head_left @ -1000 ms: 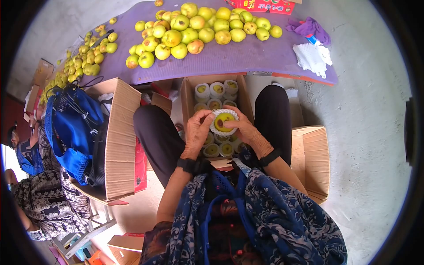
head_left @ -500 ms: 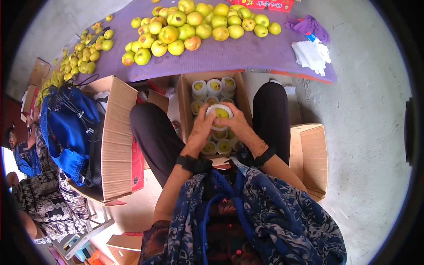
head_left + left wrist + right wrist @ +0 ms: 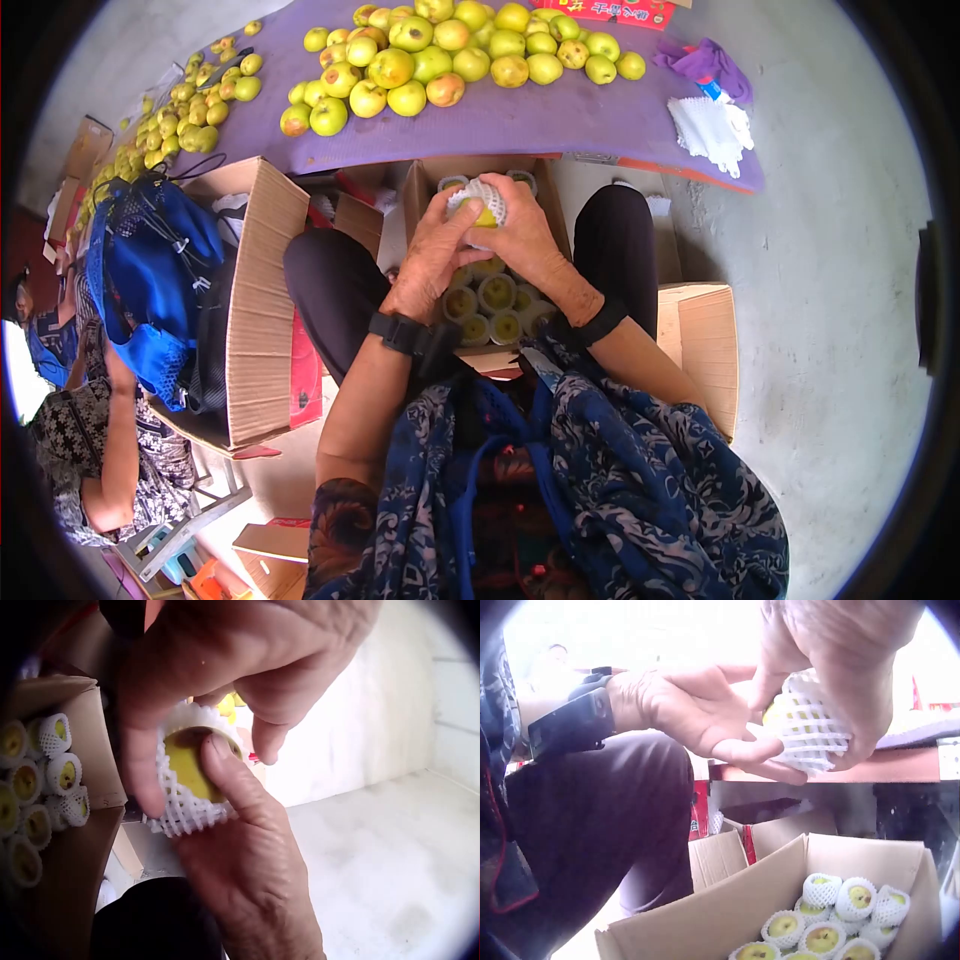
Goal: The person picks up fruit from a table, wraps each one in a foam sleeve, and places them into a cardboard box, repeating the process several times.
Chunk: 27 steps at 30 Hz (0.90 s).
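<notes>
Above the carton between the knees, both hands hold one yellow-green apple (image 3: 486, 217) in a white foam net sleeve (image 3: 810, 733). My right hand (image 3: 525, 238) curls round the sleeve, its thumb (image 3: 225, 761) lying across the apple's bare end. From the other side my left hand (image 3: 428, 250) has its fingers against the net, and its palm faces up in the right wrist view. Below stands the cardboard carton (image 3: 705, 919), with several apples (image 3: 823, 940) in net sleeves packed in rows; the hands hide part of them in the head view.
A purple-covered table (image 3: 560, 130) ahead bears a heap of loose apples (image 3: 410, 65), white foam nets (image 3: 710, 130) and a purple cloth (image 3: 705, 65). Left is a box (image 3: 265, 320) with a blue bag (image 3: 150, 280); right, another carton (image 3: 700, 340). Another person (image 3: 110, 440) sits far left.
Both hands have carried the netted apple forward, toward the carton's far end, and slightly left. The apple is turned, so its end no longer faces straight up. More packed apples show nearer the body.
</notes>
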{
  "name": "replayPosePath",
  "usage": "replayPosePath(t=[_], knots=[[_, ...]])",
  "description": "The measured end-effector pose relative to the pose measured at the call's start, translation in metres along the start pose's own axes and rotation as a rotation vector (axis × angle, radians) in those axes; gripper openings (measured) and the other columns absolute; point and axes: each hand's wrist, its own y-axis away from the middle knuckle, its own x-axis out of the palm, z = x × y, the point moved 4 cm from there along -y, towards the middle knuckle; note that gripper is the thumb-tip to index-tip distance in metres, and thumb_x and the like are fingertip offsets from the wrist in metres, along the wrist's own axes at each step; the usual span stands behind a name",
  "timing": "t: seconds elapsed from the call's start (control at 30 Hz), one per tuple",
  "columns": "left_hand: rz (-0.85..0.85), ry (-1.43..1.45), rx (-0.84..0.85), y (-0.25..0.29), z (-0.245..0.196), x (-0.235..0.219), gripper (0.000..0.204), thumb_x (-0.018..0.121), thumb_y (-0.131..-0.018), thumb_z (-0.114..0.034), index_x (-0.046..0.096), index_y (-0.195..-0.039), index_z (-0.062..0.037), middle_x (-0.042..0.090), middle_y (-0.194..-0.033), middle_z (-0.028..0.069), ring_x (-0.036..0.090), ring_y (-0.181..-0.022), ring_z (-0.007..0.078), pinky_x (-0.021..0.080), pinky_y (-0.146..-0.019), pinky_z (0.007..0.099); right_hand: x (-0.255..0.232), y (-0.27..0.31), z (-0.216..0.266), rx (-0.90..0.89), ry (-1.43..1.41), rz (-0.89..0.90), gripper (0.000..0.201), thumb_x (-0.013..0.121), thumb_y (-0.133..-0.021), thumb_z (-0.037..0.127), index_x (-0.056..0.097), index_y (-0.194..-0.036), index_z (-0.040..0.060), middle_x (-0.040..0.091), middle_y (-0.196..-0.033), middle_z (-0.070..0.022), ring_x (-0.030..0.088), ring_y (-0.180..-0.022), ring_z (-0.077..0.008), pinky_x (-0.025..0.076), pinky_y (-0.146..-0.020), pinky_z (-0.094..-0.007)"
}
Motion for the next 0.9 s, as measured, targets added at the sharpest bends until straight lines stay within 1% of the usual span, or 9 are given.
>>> replayPosePath(t=[0.2, 0.27, 0.3, 0.37, 0.4, 0.43, 0.53, 0.77, 0.9], knots=[[-0.117, 0.026, 0.019, 0.011, 0.016, -0.015, 0.052, 0.064, -0.088, -0.02, 0.039, -0.132, -0.008, 0.054, -0.118, 0.0103, 0.06, -0.102, 0.022, 0.055, -0.077, 0.035, 0.008, 0.009, -0.002, -0.009, 0.132, 0.107, 0.073, 0.075, -0.071, 0.021, 0.04, -0.134, 0.0061, 0.047, -0.125, -0.0182, 0.049, -0.116, -0.0303, 0.04, -0.097, -0.0373], [-0.098, 0.066, 0.02, 0.019, 0.014, -0.018, 0.05, 0.062, -0.09, -0.019, 0.04, -0.133, -0.0099, 0.056, -0.119, 0.0086, 0.06, -0.101, 0.0212, 0.055, -0.078, 0.0355, 0.002, 0.009, -0.015, 0.232, -0.322, 0.157, 0.073, 0.07, -0.08, 0.03, 0.035, -0.14, 0.0082, 0.044, -0.131, -0.0199, 0.045, -0.121, -0.0323, 0.037, -0.1, -0.0428], [-0.048, 0.106, 0.05, 0.023, 0.01, -0.018, 0.051, 0.062, -0.089, -0.017, 0.04, -0.134, -0.0097, 0.055, -0.12, 0.0084, 0.06, -0.103, 0.0212, 0.055, -0.08, 0.0354, -0.005, 0.009, -0.015, 0.229, -0.32, 0.159, 0.073, 0.07, -0.08, 0.03, 0.035, -0.14, 0.0082, 0.044, -0.131, -0.0199, 0.045, -0.121, -0.0323, 0.037, -0.1, -0.0428], [0.009, 0.143, 0.077, 0.031, 0.006, -0.016, 0.051, 0.062, -0.089, -0.016, 0.04, -0.135, -0.0094, 0.055, -0.122, 0.0083, 0.059, -0.104, 0.0212, 0.055, -0.082, 0.0353, -0.012, 0.014, -0.021, 0.568, -0.833, 0.116, 0.072, 0.06, -0.088, 0.044, 0.03, -0.143, 0.0093, 0.042, -0.134, -0.0214, 0.043, -0.124, -0.0329, 0.036, -0.101, -0.0468], [0.062, 0.129, 0.097, 0.033, 0.003, -0.013, 0.052, 0.062, -0.089, -0.014, 0.04, -0.136, -0.0101, 0.054, -0.123, 0.0078, 0.059, -0.106, 0.0202, 0.054, -0.083, 0.0345, -0.008, 0.016, -0.029, 0.578, -0.738, 0.18, 0.069, 0.049, -0.091, 0.053, 0.029, -0.142, 0.0118, 0.046, -0.132, -0.01, 0.05, -0.116, -0.0279, 0.045, -0.09, -0.049], [0.115, 0.114, 0.117, 0.035, 0.0, -0.009, 0.053, 0.062, -0.088, -0.013, 0.041, -0.137, -0.0107, 0.054, -0.125, 0.0072, 0.058, -0.107, 0.0192, 0.054, -0.085, 0.0337, -0.01, 0.017, -0.031, 0.575, -0.737, 0.169, 0.069, 0.049, -0.091, 0.053, 0.029, -0.142, 0.0118, 0.046, -0.132, -0.01, 0.05, -0.116, -0.0279, 0.045, -0.09, -0.049], [0.143, 0.009, 0.076, 0.04, 0.0, -0.004, 0.053, 0.062, -0.088, -0.012, 0.041, -0.137, -0.0123, 0.054, -0.125, 0.0054, 0.057, -0.108, 0.0166, 0.053, -0.085, 0.031, 0.005, 0.03, -0.026, 0.612, -0.984, 0.568, 0.06, 0.049, -0.092, 0.05, 0.036, -0.135, 0.0106, 0.049, -0.126, -0.0094, 0.056, -0.11, -0.026, 0.054, -0.082, -0.0484], [0.098, -0.071, 0.023, 0.038, 0.013, -0.008, 0.053, 0.067, -0.085, -0.016, 0.046, -0.135, -0.0153, 0.056, -0.12, 0.0044, 0.056, -0.107, 0.015, 0.051, -0.084, 0.0303, 0.009, 0.036, -0.036, 0.58, -0.907, 0.53, 0.055, 0.048, -0.093, 0.05, 0.042, -0.13, 0.0098, 0.056, -0.119, -0.0088, 0.06, -0.105, -0.0234, 0.057, -0.077, -0.0455], [0.097, -0.045, -0.012, 0.037, 0.015, -0.012, 0.053, 0.068, -0.085, -0.017, 0.047, -0.134, -0.0149, 0.056, -0.12, 0.0043, 0.056, -0.106, 0.0152, 0.051, -0.084, 0.0309, 0.005, 0.039, -0.034, 0.649, -1.116, 0.537, 0.058, 0.054, -0.091, 0.044, 0.038, -0.134, 0.0096, 0.053, -0.122, -0.0095, 0.059, -0.105, -0.025, 0.057, -0.076, -0.0451]])
